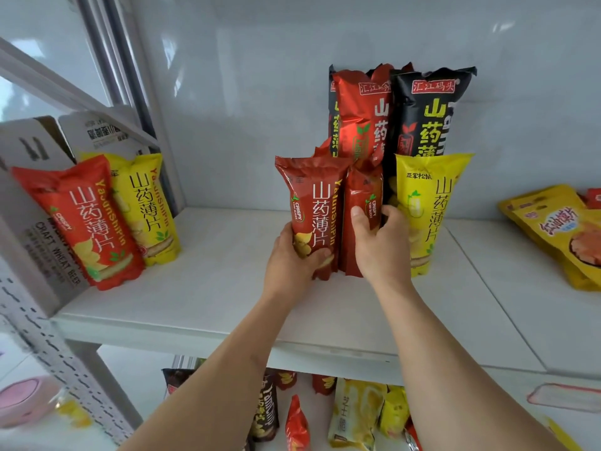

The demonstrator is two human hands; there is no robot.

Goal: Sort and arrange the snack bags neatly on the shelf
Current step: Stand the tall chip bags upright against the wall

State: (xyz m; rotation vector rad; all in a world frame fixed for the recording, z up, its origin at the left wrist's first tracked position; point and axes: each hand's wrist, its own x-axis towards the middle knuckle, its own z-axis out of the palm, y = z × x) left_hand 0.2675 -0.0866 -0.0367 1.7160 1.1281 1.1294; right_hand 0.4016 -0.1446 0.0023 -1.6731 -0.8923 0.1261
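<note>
Shelving of white board (pixel 201 288) carries upright snack bags. Behind the shelf's middle stand a tall black foil bag (pixel 426 115) and a tall red foil bag (pixel 357 115); before them, a yellow bag (pixel 429 216). Left hand (pixel 292 258) grips a dark red crisp bag (pixel 310 206), fingers curled round it. Right hand (pixel 380 242) holds a narrower dark red bag (pixel 362 206) just beside, thumb and fingers round it.

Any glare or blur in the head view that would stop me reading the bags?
Head view: window glare streaks the white back wall, a bright sheen on the tall red bag; wide-angle bending at the left upright; mild softness overall, edges smeared; the print on the red bags under the left hand and right hand stays legible.
</note>
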